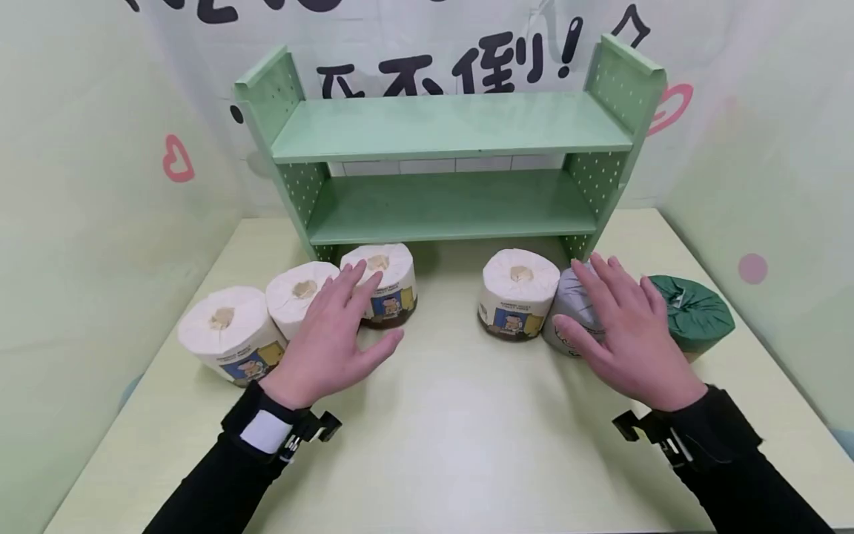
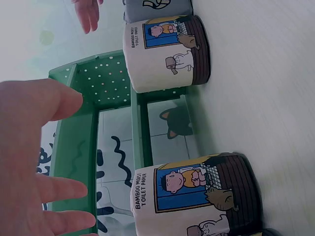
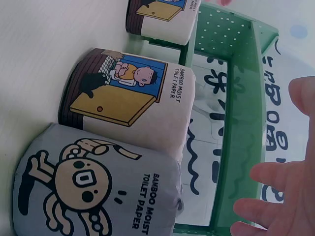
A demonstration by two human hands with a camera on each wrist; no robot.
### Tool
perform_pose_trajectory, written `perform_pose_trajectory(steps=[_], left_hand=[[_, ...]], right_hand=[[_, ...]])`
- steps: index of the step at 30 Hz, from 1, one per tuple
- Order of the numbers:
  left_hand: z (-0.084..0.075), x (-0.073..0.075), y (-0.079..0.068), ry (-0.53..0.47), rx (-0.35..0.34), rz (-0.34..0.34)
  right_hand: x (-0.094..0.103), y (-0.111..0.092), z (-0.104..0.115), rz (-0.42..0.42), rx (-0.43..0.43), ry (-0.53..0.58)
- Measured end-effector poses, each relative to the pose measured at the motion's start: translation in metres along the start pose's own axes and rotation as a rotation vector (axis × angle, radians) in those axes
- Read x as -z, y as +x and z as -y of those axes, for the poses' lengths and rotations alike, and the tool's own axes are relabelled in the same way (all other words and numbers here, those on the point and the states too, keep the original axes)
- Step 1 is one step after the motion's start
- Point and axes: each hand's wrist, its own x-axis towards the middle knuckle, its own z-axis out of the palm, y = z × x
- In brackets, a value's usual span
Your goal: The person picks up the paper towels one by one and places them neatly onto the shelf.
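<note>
My left hand (image 1: 329, 337) is spread with straight fingers above the table, nearest to the three white toilet paper rolls on the left. These are an outer roll (image 1: 230, 334), a middle roll (image 1: 293, 293) partly behind the hand, and an inner roll (image 1: 394, 285). On the right side my right hand (image 1: 630, 337) is likewise spread, overlapping a grey-wrapped roll (image 1: 567, 304). A white roll (image 1: 519, 293) stands to its left and a green-wrapped roll (image 1: 694, 311) to its right. Both hands hold nothing; in the wrist views their fingers (image 2: 64, 189) (image 3: 261, 211) show apart from the rolls.
A green two-tier shelf (image 1: 454, 204) with perforated side panels stands at the back of the pale table (image 1: 440, 445). Behind it hangs a white sheet (image 1: 427, 44) with black lettering. Pale walls (image 1: 100, 222) close in the table on both sides.
</note>
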Motion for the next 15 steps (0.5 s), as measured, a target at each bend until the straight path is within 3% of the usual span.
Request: perform_pose_trajectory(steps=[9, 12, 15], left_hand=[[-0.002, 0.002, 0.003, -0.028, -0.038, -0.048], [-0.004, 0.0, 0.001, -0.162, -0.031, -0.057], [-0.006, 0.0, 0.0, -0.362, -0.023, -0.091]], right_hand=[[0.004, -0.008, -0.006, -0.025, -0.005, 0.015], [0.002, -0.012, -0.008, -0.037, -0.028, 0.028], [0.002, -0.016, -0.011, -0.053, -0.082, 0.05]])
